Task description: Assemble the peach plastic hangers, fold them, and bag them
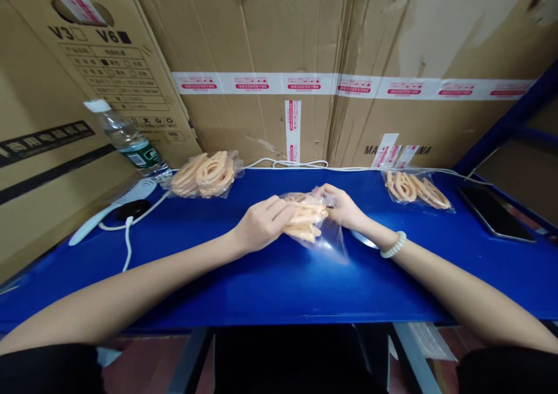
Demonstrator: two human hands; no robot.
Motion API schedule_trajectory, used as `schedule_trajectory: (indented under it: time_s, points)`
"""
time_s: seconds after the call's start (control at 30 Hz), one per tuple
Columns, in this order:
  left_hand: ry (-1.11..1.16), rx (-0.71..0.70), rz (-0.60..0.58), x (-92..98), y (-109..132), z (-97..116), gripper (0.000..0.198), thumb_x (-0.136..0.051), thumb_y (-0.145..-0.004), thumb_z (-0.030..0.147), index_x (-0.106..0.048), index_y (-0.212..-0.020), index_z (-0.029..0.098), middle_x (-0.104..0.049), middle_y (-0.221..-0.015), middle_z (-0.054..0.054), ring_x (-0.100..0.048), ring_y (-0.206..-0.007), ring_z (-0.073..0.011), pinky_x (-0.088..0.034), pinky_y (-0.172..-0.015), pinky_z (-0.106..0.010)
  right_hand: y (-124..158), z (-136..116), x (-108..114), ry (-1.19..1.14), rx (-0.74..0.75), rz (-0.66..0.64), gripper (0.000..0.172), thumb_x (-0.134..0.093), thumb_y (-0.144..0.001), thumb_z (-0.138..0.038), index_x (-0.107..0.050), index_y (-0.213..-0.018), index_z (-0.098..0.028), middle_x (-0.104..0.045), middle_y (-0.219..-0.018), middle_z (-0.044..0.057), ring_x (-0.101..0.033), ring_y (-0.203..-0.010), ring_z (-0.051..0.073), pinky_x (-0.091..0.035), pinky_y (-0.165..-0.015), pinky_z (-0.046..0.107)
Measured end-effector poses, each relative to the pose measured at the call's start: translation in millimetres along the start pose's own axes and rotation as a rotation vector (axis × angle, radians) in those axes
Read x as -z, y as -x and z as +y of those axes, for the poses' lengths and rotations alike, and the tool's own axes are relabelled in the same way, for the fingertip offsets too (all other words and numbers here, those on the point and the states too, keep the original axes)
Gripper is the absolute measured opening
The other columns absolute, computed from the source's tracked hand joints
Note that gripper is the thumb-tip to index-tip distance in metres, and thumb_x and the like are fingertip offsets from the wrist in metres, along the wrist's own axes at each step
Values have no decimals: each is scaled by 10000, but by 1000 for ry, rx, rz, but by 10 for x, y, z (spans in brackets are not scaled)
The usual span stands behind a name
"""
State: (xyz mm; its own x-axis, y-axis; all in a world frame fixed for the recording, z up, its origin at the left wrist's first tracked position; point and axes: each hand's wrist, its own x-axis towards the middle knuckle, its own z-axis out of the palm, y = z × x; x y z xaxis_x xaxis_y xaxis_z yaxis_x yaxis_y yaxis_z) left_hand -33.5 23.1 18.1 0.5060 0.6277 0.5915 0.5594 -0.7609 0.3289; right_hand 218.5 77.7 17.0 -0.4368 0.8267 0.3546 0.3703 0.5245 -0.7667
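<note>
A clear plastic bag (307, 219) with pale orange, ring-like pieces inside is held between my two hands above the blue table (279, 289). My left hand (267, 222) is closed round the bag's left side, fingers wrapped over the pieces. At its upper right side, my right hand (342, 206) grips the bag's plastic; the fingertips are partly hidden behind it. The loose end of the bag hangs down to the right. Some white, shiny object (364, 240) lies under my right wrist, mostly hidden.
Similar filled bags lie at the back left (204, 175) and back right (416, 189). A water bottle (131, 141), a pale blue hairbrush (115, 208) and a black round object (133, 210) with a white cable stand left. A phone (494, 211) lies right. Cardboard boxes (261, 39) wall the back.
</note>
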Motion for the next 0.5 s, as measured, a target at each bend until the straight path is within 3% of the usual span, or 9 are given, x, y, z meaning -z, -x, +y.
schedule_trajectory:
  time_s: [0.17,0.27,0.33,0.4,0.5]
  points:
    - [-214,-140,-112,-83,175,174,297,-393,-1002,114,-676,-1079,156,-716,-952,-121,-663,-890,-251,-559,-785,-390,-32,90,187,140,11,31,332,-558,-654,-69,-667,-949,-177,-706,-988,72,-651,-927,228,-526,-831,373]
    - [-401,-258,-152,-21,213,259,281,-401,-1016,127,-643,-1158,126,-729,-1023,-141,-677,-921,-262,-561,-775,-389,40,-121,376,184,62,90,433,-459,-678,-30,-674,-1019,-187,-711,-1074,82,-648,-1034,232,-495,-943,412]
    - [-437,-366,-169,70,229,292,275,-483,-1024,295,-633,-1185,129,-733,-1073,-143,-683,-941,-272,-565,-773,-390,136,-372,482,184,141,72,471,-420,-699,-11,-680,-1039,-208,-713,-1114,67,-652,-1058,215,-485,-974,403]
    - [-384,-434,-137,178,238,298,372,-551,-984,462,-640,-1166,150,-740,-1086,-126,-689,-913,-267,-566,-754,-383,243,-639,566,162,297,3,436,-401,-718,7,-689,-955,-219,-720,-1073,56,-660,-1049,211,-498,-957,393]
    - [-281,-396,-40,325,224,244,308,-619,-934,466,-658,-1062,188,-751,-952,-77,-680,-788,-231,-546,-681,-355,356,-897,653,145,321,-342,432,-375,-690,41,-696,-810,-222,-729,-885,24,-688,-897,176,-538,-840,324]
